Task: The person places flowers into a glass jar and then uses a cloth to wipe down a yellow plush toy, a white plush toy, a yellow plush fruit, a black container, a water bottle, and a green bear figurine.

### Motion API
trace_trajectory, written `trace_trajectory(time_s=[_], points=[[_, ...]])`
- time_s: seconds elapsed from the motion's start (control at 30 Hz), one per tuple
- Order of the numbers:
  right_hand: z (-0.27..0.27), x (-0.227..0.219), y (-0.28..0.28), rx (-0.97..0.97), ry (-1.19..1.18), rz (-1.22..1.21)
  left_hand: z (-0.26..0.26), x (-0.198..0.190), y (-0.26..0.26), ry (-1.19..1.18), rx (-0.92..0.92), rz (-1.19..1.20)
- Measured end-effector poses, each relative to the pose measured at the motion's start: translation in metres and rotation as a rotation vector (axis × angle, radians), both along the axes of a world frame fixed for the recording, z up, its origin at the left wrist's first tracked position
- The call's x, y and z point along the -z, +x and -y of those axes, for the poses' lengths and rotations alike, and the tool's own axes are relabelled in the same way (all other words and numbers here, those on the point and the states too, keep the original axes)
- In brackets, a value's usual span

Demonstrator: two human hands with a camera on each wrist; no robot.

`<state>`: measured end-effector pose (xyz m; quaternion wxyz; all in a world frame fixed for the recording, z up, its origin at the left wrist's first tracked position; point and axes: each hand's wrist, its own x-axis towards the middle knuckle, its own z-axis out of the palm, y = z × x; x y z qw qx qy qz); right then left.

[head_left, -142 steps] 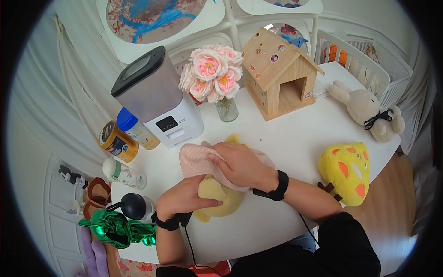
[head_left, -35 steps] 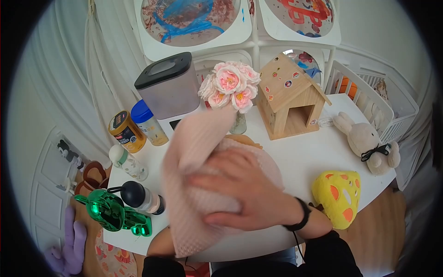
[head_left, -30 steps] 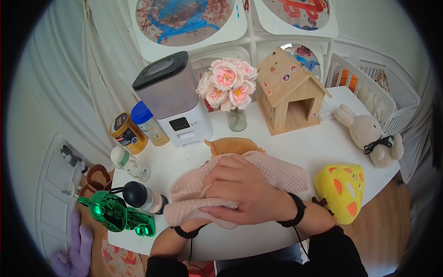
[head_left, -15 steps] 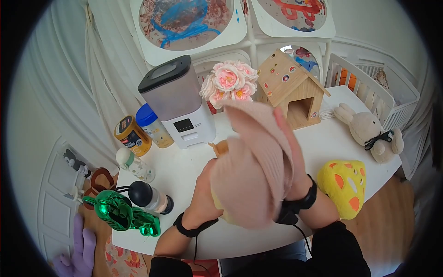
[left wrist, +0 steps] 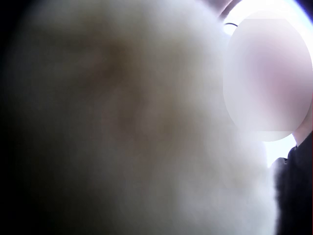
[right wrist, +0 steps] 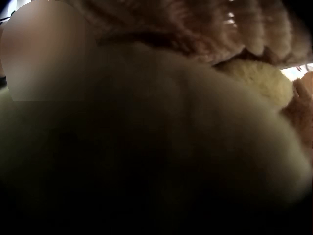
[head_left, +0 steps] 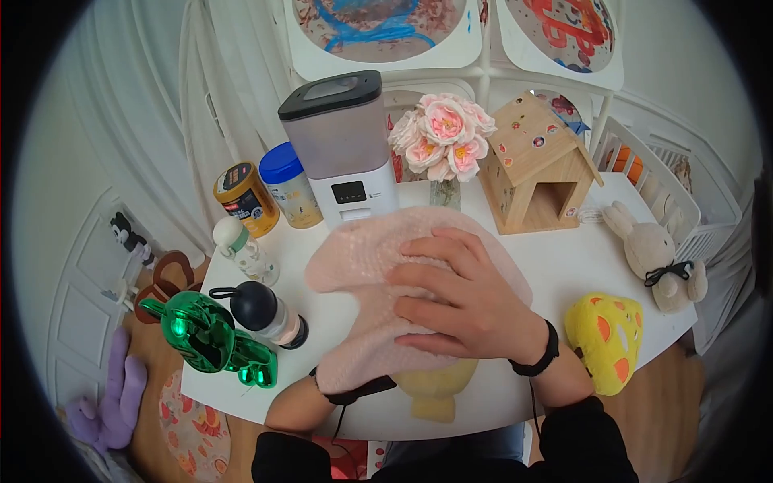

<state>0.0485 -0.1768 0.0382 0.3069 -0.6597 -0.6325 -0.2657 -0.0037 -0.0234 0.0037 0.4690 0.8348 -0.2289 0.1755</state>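
Note:
A pink textured cloth is draped over a pale yellow plush toy, whose lower end shows below it near the table's front edge. My right hand lies on top of the cloth with its fingers spread and fairly straight, pressing it against the toy. My left hand is hidden under the cloth; only its forearm and wrist strap show in the head view. Blurred pale plush fills most of the left wrist view. In the right wrist view, folds of cloth hang above a fuzzy yellow part of the toy.
Left on the white table stand a green shiny figure, a black-capped bottle, a small bottle and two canisters. Behind are a pet feeder, a flower vase and a wooden house. Two plush toys lie right.
The cloth has come down from a bunched, raised position and spread across the toy. My right hand has moved from the cloth's far side onto its top. The left hand has become covered.

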Motion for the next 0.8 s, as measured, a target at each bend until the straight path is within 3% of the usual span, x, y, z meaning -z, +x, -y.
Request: trace_trajectory(time_s=[0.13,0.23,0.3,0.33,0.37,0.43,0.47,0.5,0.53,0.57,0.6,0.67,0.7,0.73,0.77,0.8], points=[[0.005,0.007,0.012,-0.028,0.097,-0.015,0.006,0.001,0.003,0.085,0.056,0.087],[0.014,0.009,0.018,0.006,0.204,-0.204,0.011,0.001,0.006,0.164,0.110,0.160],[0.020,0.010,0.016,-0.003,0.292,-0.622,0.014,0.002,0.008,0.195,0.134,0.172],[0.022,0.011,0.015,0.002,0.301,-0.629,0.016,0.004,0.010,0.027,0.153,-0.054],[0.024,0.010,0.015,-0.069,0.444,-0.835,0.016,0.006,0.011,-0.141,0.167,-0.282],[0.027,0.009,0.014,-0.220,0.736,-1.238,0.010,0.010,0.011,-0.051,0.071,-0.218],[0.027,0.006,0.017,-0.219,0.745,-1.239,0.006,0.011,0.011,0.031,-0.029,-0.139],[0.026,0.001,0.022,-0.197,0.948,-1.291,0.004,0.011,0.011,0.036,-0.026,-0.139],[0.025,-0.003,0.025,-0.174,1.154,-1.333,0.002,0.011,0.012,-0.106,-0.024,-0.179],[0.034,-0.005,0.026,-0.058,1.088,-1.239,0.000,0.010,0.012,-0.248,-0.022,-0.219],[0.034,-0.008,0.026,-0.059,1.093,-1.236,-0.003,0.008,0.012,-0.244,-0.020,-0.217],[0.035,-0.011,0.026,-0.067,1.309,-1.063,-0.006,0.005,0.013,-0.411,0.069,-0.299],[0.032,-0.005,0.024,-0.230,1.213,-0.989,-0.007,0.002,0.012,-0.411,0.071,-0.301],[0.037,-0.009,0.030,0.115,0.881,-0.487,-0.007,-0.001,0.010,-0.384,0.053,-0.330],[0.040,-0.010,0.017,0.111,0.557,-0.480,-0.008,-0.002,0.009,-0.357,0.035,-0.359],[0.030,-0.008,0.018,-0.017,0.322,-0.432,-0.009,0.007,0.008,-0.358,0.038,-0.362]])
